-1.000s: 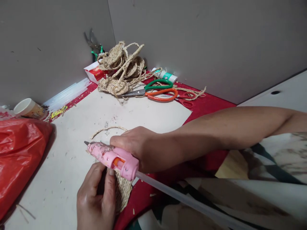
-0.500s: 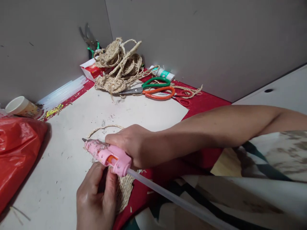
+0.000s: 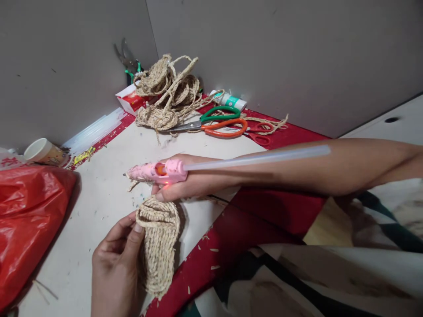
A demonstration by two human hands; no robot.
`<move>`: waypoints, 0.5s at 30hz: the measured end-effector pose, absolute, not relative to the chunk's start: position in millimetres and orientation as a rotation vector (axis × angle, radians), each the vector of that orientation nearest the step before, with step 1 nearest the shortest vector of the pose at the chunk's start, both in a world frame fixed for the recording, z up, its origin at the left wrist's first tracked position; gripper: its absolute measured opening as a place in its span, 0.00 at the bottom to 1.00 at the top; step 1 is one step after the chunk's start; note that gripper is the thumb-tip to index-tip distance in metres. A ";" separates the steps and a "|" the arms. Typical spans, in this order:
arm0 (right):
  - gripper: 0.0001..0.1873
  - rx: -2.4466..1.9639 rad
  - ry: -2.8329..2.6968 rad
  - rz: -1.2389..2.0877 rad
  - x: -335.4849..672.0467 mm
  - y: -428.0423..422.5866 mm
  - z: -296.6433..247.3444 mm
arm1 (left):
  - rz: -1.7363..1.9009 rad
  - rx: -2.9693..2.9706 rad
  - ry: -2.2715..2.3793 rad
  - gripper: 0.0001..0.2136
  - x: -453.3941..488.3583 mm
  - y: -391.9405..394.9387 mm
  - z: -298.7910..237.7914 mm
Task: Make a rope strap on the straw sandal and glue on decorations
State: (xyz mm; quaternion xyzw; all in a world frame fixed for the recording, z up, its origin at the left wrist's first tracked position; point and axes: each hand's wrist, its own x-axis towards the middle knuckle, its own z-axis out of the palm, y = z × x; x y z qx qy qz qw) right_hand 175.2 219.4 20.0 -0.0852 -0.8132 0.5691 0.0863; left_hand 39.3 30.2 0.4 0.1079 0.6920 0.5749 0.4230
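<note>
Pointing left, level glue gun gripped by right hand, left hand fingers pinching straw sandal

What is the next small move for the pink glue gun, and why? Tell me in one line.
Probably lower the nozzle of the pink plastic glue gun to the curved toe band of the small woven straw sandal. The right hand holds the gun above and apart from it, its light glowing red, while the left hand pinches the band's edge.

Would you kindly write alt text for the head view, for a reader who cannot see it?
The right hand holds a pink glue gun beyond a straw sandal that the left hand holds on a board; scissors lie behind.
</note>
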 end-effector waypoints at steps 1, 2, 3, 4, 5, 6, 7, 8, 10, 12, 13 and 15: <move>0.12 -0.266 -2.436 1.710 175.6 219.7 20.4 | 1.473 0.252 1.724 0.27 38.7 30.7 0.7; 0.14 -0.296 -2.431 1.734 175.8 219.4 20.1 | 1.504 0.232 1.720 0.26 38.7 31.3 0.8; 0.15 -0.335 -2.417 1.787 175.7 218.3 19.0 | 1.533 0.216 1.715 0.25 39.1 31.9 0.8; 0.14 -0.384 -2.390 1.870 175.2 216.8 17.1 | 1.554 0.202 1.708 0.25 39.9 32.5 0.7; 0.12 -0.436 -2.346 1.968 174.4 214.9 14.7 | 1.565 0.188 1.701 0.24 40.7 33.1 0.4; 0.11 -0.486 -2.286 2.070 173.4 213.0 12.0 | 1.568 0.176 1.691 0.24 41.6 33.6 0.1; 0.11 -0.522 -2.219 2.160 172.2 211.2 9.4 | 1.570 0.168 1.678 0.24 42.4 34.2 -0.1; 0.10 -0.544 -2.162 2.218 170.9 209.7 7.2 | 1.570 0.161 1.659 0.23 43.1 34.8 0.0; 0.10 -0.549 -2.123 2.239 168.8 207.8 4.8 | 1.568 0.146 1.618 0.23 44.3 35.6 1.1; 0.10 -0.520 -2.151 2.199 167.9 207.2 5.4 | 1.562 0.124 1.583 0.24 45.4 35.8 3.6; 0.09 -0.509 -2.163 2.172 168.0 207.1 6.5 | 1.558 0.111 1.574 0.24 46.0 35.5 5.2; 0.08 -0.496 -2.157 2.131 169.3 207.0 9.0 | 1.562 0.085 1.571 0.25 46.6 34.6 7.9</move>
